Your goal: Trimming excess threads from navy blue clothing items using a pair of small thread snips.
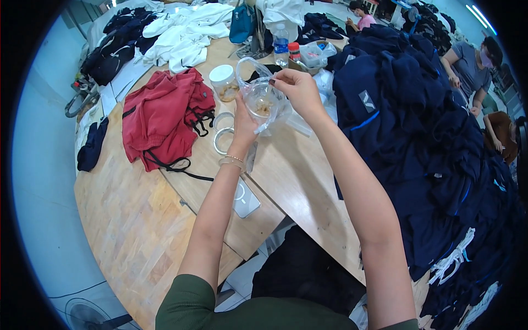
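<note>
My left hand (242, 124) is wrapped round the side of a clear plastic bag (279, 113) with small brown pieces in its bottom. Above the bag's mouth, the fingers of my right hand (301, 93) are pinched together at its edge; the exact contact is partly hidden. Just beyond my left hand stands a clear jar with a white lid (222, 74), some brown food showing inside. Two rolls of tape (216, 141) lie beside my left wrist. Under my left forearm is a white phone (247, 201) on the table.
A red garment (159, 118) with black cords lies to the left. Dark navy garments (407, 126) are heaped along the right. A water bottle (281, 45), a red-capped jar (294, 51) and white cloth (187, 33) are at the back. Several people sit beyond the heap.
</note>
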Available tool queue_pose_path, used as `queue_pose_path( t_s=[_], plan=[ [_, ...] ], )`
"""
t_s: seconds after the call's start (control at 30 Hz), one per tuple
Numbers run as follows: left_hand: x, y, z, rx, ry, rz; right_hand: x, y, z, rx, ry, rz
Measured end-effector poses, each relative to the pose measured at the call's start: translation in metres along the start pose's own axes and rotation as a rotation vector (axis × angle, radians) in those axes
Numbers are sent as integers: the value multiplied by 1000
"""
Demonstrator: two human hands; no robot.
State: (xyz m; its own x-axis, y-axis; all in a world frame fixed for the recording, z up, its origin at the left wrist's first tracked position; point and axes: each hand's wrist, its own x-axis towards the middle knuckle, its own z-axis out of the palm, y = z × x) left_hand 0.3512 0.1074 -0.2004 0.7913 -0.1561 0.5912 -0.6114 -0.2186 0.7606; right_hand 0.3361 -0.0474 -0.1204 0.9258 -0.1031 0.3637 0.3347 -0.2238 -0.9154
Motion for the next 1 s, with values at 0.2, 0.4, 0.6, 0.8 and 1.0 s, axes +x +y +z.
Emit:
queue_pose_path(
  t_s=[0.2,0.4,0.6,0.8,1.0],
  plan=[
    [8,-29,9,60,6,-94,20,38,20,-172,23,52],
    [-2,-72,13,-140,1,-265,26,63,35,-238,20,78],
    [3,-74,-13,-111,-188,-230,38,69,45,-206,5,89],
    [11,0,-36,83,6,-48,42,61,51,-332,-42,87],
    [16,5,-31,530,-32,121,46,57,55,-311,0,101]
  ],
)
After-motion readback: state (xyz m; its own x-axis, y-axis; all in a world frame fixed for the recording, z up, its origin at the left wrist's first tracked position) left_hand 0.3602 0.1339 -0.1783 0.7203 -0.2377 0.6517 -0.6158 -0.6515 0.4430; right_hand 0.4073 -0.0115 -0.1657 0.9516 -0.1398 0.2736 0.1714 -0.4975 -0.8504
